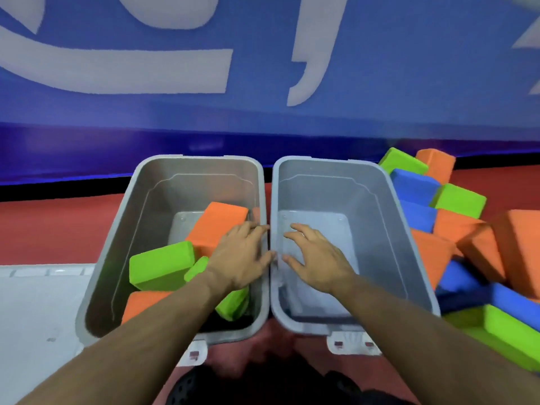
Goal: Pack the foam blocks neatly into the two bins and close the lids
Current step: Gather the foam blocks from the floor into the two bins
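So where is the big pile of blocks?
The pile of blocks lies on the red floor at the right, beside the right bin.

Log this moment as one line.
left hand open over left bin | right hand open over right bin | block pile outside

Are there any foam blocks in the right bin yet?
No, the right bin shows only its bare grey floor, while the left bin holds orange and green blocks.

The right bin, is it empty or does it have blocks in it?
Empty: the right bin shows bare grey floor, with only the open right hand over it.
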Demonstrator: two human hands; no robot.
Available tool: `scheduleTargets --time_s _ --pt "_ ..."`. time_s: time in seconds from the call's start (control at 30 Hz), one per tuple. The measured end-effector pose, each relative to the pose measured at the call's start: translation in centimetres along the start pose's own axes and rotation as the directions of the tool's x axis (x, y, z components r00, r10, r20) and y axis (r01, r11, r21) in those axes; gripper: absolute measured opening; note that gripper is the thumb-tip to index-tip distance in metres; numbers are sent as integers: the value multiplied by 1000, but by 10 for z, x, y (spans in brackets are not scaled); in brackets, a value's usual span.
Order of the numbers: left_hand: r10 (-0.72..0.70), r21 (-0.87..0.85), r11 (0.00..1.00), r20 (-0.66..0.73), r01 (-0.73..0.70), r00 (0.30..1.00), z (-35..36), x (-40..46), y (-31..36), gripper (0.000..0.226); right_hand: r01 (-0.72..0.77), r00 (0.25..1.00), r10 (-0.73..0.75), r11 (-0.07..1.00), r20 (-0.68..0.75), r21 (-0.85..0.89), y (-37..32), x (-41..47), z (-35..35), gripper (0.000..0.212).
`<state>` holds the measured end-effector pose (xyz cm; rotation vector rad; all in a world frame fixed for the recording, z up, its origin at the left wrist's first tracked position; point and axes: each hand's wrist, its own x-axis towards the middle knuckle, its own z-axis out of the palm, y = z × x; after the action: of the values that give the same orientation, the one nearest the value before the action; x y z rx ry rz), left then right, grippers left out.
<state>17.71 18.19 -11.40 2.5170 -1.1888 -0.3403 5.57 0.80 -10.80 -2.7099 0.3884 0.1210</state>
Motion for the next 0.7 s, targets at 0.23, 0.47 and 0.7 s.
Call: scheduleTargets --time_s 0.23,0.47,0.7 --pt "269 -92 961 86 -262 959 45 26 165 64 -311 947 309 951 -84 -5 129 -134 -54 63" --pt "475 -157 879 205 -450 856 120 23 301 63 -614 788 612 789 -63 -13 253 -264 -52 77" --pt "517 -135 855 300 -501 802 195 39 360 80 -743 668 738 669 -95 -31 364 -301 -39 101"
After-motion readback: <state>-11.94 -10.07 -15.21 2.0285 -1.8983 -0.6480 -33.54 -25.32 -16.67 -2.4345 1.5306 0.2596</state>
